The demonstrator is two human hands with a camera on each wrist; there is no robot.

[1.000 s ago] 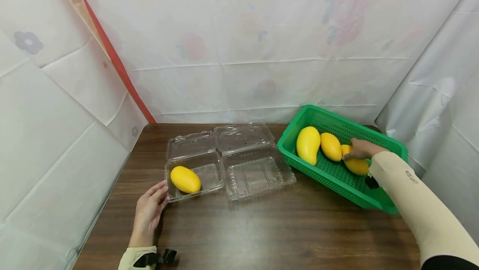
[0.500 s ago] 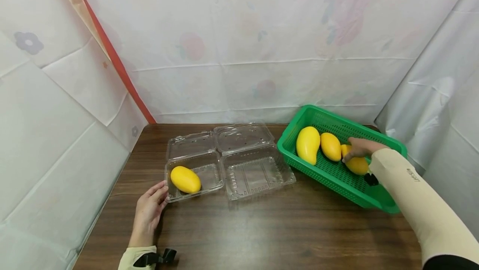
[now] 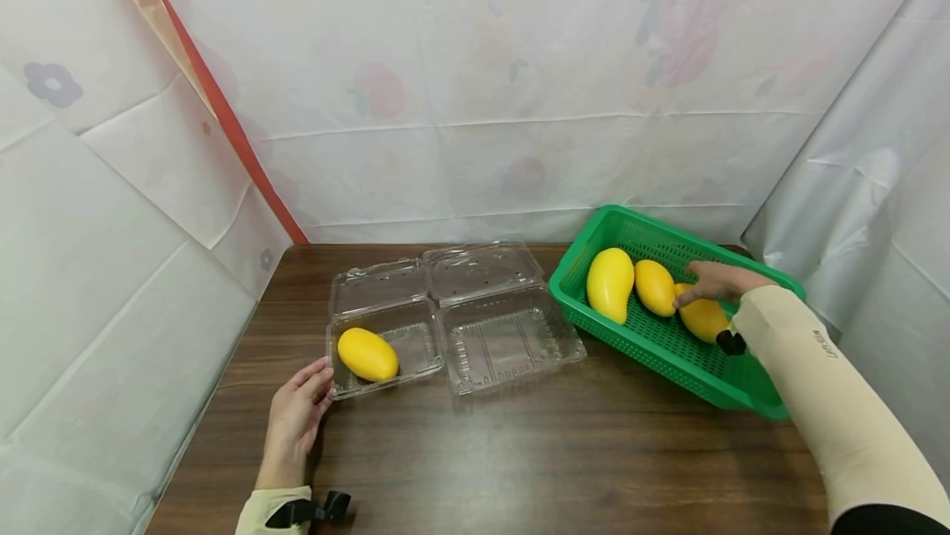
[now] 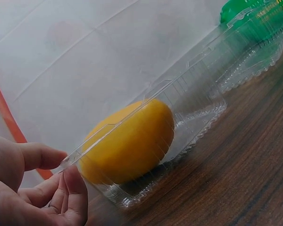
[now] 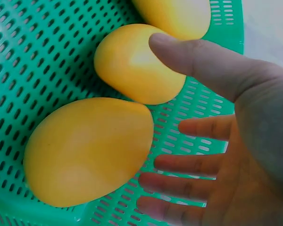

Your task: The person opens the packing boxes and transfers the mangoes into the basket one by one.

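My left hand (image 3: 293, 424) pinches the front left corner of a clear plastic clamshell box (image 3: 416, 337), thumb above and fingers below the rim in the left wrist view. Inside that box lies one yellow mango (image 3: 368, 354). Over the green basket (image 3: 653, 366), my right hand (image 3: 718, 280) is spread with fingers straight and nothing in its grasp. Below it sits a mango (image 5: 89, 150); the right wrist view has the fingers apart from this fruit. The thumb overlaps a second, middle mango (image 5: 127, 63) there. A larger mango (image 3: 611, 285) rests at the basket's left end.
A second clamshell box (image 3: 512, 341), its lid laid back, stands between the first box and the basket. The wooden table (image 3: 519, 461) reaches toward me. White patterned sheeting (image 3: 475, 90) rises behind and at both sides.
My right hand has lifted off the right-hand mango and its fingers have spread; that mango stays in the basket. The left hand keeps its hold on the box.
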